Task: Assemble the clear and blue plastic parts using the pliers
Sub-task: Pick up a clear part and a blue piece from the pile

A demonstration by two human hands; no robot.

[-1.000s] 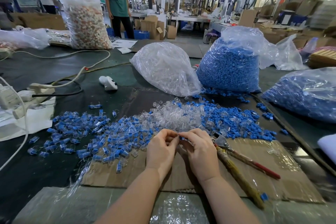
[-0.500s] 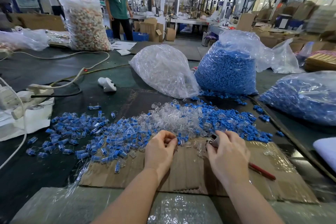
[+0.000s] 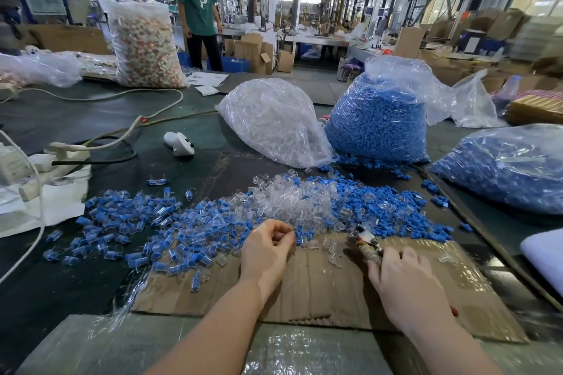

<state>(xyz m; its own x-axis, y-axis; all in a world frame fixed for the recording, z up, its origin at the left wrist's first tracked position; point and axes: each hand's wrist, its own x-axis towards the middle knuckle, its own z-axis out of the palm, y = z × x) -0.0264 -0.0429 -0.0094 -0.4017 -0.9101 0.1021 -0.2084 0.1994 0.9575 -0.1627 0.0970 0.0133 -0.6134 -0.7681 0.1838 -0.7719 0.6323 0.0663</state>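
Observation:
My left hand [image 3: 268,248] pinches a small clear and blue part at its fingertips, just above the cardboard sheet [image 3: 320,283]. My right hand [image 3: 405,280] grips the wrapped handles of the pliers [image 3: 365,240], whose jaws point up and left toward the parts. A heap of loose clear parts [image 3: 289,201] lies beyond my hands, with loose blue parts [image 3: 390,204] to its right. Assembled clear and blue pieces [image 3: 137,222] spread out to the left.
A bag of clear parts [image 3: 274,122] and two bags of blue parts [image 3: 380,122] [image 3: 511,167] stand behind the heaps. Cables and a power strip [image 3: 61,152] lie at the left. A person in a green shirt [image 3: 198,6] stands beyond the table.
My hands parted from each other. My right hand moved right to the pliers, took their handles and lifted the jaws. My left hand stayed put with its part.

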